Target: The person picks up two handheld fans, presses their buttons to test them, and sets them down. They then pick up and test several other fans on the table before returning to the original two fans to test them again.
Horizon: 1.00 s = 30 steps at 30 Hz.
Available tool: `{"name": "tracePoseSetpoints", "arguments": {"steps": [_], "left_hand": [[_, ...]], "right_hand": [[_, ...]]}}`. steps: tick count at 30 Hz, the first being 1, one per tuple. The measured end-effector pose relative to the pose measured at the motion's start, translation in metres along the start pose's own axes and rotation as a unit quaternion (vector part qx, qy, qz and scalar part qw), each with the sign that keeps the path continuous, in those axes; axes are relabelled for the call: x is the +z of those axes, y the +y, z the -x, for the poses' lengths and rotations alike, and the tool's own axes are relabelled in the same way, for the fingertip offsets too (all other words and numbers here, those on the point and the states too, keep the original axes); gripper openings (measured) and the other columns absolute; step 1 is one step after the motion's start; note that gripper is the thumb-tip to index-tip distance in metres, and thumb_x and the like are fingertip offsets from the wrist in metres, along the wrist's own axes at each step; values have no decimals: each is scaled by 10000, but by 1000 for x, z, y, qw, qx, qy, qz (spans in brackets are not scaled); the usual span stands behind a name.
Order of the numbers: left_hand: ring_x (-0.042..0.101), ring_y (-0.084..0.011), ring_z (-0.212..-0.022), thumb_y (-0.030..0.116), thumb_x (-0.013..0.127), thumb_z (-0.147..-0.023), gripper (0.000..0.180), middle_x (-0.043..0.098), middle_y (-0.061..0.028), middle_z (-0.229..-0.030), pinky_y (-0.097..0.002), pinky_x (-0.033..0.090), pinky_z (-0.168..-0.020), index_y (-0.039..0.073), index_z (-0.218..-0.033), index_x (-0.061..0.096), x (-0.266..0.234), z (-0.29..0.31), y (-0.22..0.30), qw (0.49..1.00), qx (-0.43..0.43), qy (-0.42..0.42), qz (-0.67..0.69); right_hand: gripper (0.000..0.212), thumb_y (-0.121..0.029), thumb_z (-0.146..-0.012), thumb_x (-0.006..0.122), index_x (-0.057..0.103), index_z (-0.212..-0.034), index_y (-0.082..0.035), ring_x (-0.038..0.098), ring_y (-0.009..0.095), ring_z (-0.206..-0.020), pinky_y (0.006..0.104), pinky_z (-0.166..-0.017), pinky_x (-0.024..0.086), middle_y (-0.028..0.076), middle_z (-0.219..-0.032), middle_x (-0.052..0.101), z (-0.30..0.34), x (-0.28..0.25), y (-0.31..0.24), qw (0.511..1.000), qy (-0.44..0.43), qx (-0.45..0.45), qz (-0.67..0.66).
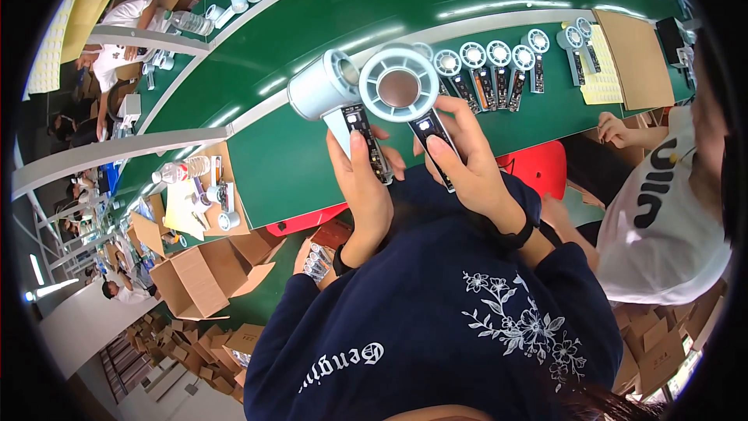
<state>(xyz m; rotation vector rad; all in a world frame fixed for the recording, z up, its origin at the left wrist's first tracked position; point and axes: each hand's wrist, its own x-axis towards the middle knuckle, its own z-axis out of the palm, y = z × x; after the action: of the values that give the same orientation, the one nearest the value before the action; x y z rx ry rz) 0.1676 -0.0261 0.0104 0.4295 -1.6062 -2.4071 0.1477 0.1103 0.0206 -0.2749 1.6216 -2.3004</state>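
My left hand is closed around the handle of a pale grey-blue handheld fan, its round head turned sideways. The open handle bares a dark circuit board, and my thumb lies along it. A second handheld fan faces up beside it, the two heads close together. Its handle, also with a dark board showing, is gripped by my right hand, thumb pressed on the board. Both fans are held above the green table, in front of my body. Beyond my right hand, several similar fans lie in a row, boards exposed.
The green table carries a yellow sheet and a cardboard panel at right. A co-worker's hand is near its edge. Red stools sit below. An open carton and a bottle are at left.
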Motion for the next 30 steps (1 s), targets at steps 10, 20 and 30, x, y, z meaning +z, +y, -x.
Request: {"name": "tracePoseSetpoints", "arguments": {"steps": [10,20,30], "left_hand": [[539,-136,-502,246,443,-962,325,547,-114,-863,-222,392,-395,27,-1191,369,-6,-16,-3,1000,-15,1,3],[529,-123,-492,231,481,-945,331,556,-106,-853,-216,378,-388,23,-1190,400,1,-23,-7,999,-16,-21,-29],[516,-104,-491,258,454,-960,317,548,-89,-850,-217,380,-384,34,-1181,414,13,-27,-15,993,-109,-45,-27]], "right_hand": [[382,-130,-934,462,315,-1265,-11,443,58,-550,182,-495,349,91,-872,550,-2,-7,4,999,47,-14,6],[375,-131,-935,461,319,-1259,-9,445,59,-549,180,-492,350,95,-871,554,-6,-10,5,998,62,-17,-7],[357,-127,-953,441,322,-1277,-38,442,67,-515,186,-457,349,105,-860,549,-7,-26,11,991,115,6,-69]]}}
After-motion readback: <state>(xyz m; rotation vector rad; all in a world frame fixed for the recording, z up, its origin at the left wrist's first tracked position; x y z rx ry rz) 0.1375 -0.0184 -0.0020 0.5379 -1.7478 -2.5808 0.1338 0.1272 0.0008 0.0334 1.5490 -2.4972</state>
